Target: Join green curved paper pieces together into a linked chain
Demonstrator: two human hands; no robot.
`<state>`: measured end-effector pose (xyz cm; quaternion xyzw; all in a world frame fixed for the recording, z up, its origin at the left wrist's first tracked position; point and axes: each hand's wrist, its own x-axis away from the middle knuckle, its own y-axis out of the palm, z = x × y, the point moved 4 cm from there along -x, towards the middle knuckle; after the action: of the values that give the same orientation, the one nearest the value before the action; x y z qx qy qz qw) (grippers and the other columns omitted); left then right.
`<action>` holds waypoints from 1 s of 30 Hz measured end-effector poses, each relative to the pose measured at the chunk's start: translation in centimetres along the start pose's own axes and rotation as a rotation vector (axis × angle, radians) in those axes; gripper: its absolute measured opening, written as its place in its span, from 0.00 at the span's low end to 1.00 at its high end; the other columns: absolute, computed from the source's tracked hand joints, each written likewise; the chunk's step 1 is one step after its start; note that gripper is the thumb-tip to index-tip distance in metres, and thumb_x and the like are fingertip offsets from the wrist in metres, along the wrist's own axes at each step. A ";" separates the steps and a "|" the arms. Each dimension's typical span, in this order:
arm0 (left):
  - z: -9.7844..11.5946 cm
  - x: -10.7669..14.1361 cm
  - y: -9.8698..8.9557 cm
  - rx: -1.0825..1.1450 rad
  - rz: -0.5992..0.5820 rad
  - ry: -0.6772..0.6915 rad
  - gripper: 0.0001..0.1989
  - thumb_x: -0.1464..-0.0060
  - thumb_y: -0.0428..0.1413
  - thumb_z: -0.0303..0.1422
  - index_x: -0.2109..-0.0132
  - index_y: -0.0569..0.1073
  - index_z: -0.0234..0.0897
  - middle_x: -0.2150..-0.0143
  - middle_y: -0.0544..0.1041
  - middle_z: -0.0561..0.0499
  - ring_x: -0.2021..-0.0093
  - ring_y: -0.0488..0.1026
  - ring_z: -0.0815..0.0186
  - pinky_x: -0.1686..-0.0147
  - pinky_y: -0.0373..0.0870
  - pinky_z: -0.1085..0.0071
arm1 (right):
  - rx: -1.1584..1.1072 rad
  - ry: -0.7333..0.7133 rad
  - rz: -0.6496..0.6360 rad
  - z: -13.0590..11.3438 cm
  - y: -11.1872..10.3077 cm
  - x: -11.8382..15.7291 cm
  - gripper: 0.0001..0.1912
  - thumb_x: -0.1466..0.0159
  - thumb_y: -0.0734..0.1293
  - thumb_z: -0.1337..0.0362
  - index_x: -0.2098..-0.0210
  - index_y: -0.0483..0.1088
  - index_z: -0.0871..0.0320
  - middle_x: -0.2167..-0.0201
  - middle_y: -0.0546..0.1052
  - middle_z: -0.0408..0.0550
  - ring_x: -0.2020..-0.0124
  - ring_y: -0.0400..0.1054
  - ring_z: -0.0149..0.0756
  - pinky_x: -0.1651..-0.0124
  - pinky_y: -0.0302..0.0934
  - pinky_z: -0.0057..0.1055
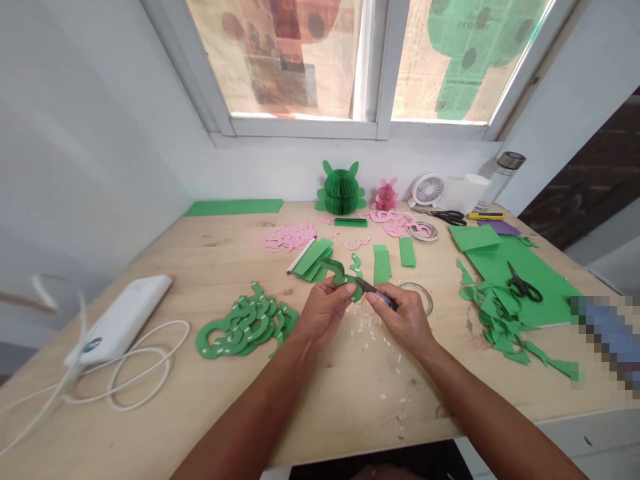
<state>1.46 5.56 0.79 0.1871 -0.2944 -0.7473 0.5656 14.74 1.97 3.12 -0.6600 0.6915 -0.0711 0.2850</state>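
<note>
Near the middle of the table my left hand [327, 307] pinches a curved green paper cut-out [333, 267] that bears small white tape pieces. My right hand [404, 317] is closed around a slim cutter knife [384, 297] with a dark tip and bluish handle. Its tip touches or nearly touches the cut-out beside my left thumb. Just behind lies another wavy green strip [356, 265] with white pieces on it. A pile of taped green cut-outs [250, 323] is left of my left hand. Tiny white scraps [367, 330] are scattered below my hands.
Green scraps [500, 320] and black scissors [523, 283] lie at right on green sheets [543, 293]. Tape rolls [423, 231], pink cut-outs [290, 237] and a small fan [429, 191] are farther back. A white power bank [125, 317] with a looped cable [167, 360] is at left.
</note>
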 end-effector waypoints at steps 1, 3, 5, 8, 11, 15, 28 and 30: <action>0.0 0.0 0.0 0.001 0.000 -0.002 0.07 0.63 0.65 0.28 0.73 0.75 0.34 0.73 0.74 0.51 0.70 0.69 0.70 0.63 0.64 0.70 | -0.005 0.000 0.003 0.0 0.0 0.0 0.15 0.40 0.62 0.55 0.75 0.70 0.60 0.84 0.60 0.39 0.81 0.53 0.26 0.78 0.47 0.24; 0.0 0.0 0.2 0.005 -0.007 -0.007 0.07 0.63 0.65 0.28 0.72 0.75 0.34 0.73 0.75 0.51 0.70 0.69 0.69 0.62 0.64 0.70 | -0.019 0.000 0.012 -0.1 0.0 0.1 0.16 0.40 0.61 0.55 0.76 0.69 0.60 0.84 0.60 0.39 0.81 0.53 0.26 0.78 0.47 0.24; 0.0 0.1 0.3 0.010 -0.011 -0.012 0.08 0.63 0.65 0.28 0.71 0.76 0.34 0.74 0.75 0.51 0.68 0.70 0.68 0.61 0.64 0.69 | -0.038 0.009 0.021 0.0 0.1 0.2 0.17 0.40 0.61 0.54 0.76 0.69 0.60 0.84 0.60 0.39 0.81 0.53 0.27 0.78 0.47 0.24; 0.1 0.2 0.4 0.026 -0.005 -0.015 0.09 0.63 0.65 0.29 0.71 0.76 0.34 0.74 0.75 0.51 0.67 0.70 0.67 0.59 0.65 0.67 | -0.071 0.060 0.023 0.5 0.2 0.1 0.17 0.40 0.62 0.53 0.75 0.70 0.60 0.84 0.60 0.38 0.81 0.53 0.27 0.78 0.48 0.24; 0.1 0.2 0.3 0.053 0.026 -0.024 0.08 0.63 0.65 0.29 0.72 0.76 0.34 0.73 0.75 0.52 0.68 0.70 0.69 0.58 0.65 0.68 | -0.131 0.131 0.020 1.2 0.4 -0.1 0.17 0.42 0.62 0.51 0.73 0.71 0.60 0.84 0.61 0.38 0.80 0.54 0.27 0.77 0.49 0.24; -0.2 0.2 0.2 0.081 0.038 -0.040 0.07 0.61 0.64 0.28 0.71 0.75 0.35 0.72 0.76 0.53 0.69 0.70 0.71 0.57 0.66 0.68 | -0.283 0.170 -0.011 1.5 0.7 -0.3 0.17 0.42 0.63 0.51 0.71 0.72 0.60 0.80 0.66 0.42 0.77 0.58 0.29 0.75 0.53 0.25; -1.1 0.5 1.0 0.114 -0.029 -0.091 0.06 0.60 0.63 0.27 0.71 0.75 0.36 0.70 0.78 0.51 0.61 0.73 0.64 0.55 0.66 0.65 | -0.326 0.218 0.043 1.9 1.1 -0.3 0.07 0.48 0.66 0.62 0.76 0.67 0.59 0.83 0.62 0.38 0.80 0.53 0.26 0.78 0.48 0.23; -1.2 0.6 1.1 0.110 -0.039 -0.103 0.07 0.59 0.63 0.27 0.68 0.75 0.36 0.68 0.78 0.51 0.61 0.73 0.64 0.55 0.66 0.66 | -0.324 0.221 0.045 1.7 1.0 -0.3 0.06 0.49 0.66 0.62 0.76 0.66 0.59 0.83 0.62 0.37 0.80 0.52 0.26 0.78 0.48 0.23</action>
<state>2.80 4.55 0.64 0.1849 -0.3600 -0.7495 0.5238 14.74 2.83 1.32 -0.6699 0.7354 -0.0247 0.0990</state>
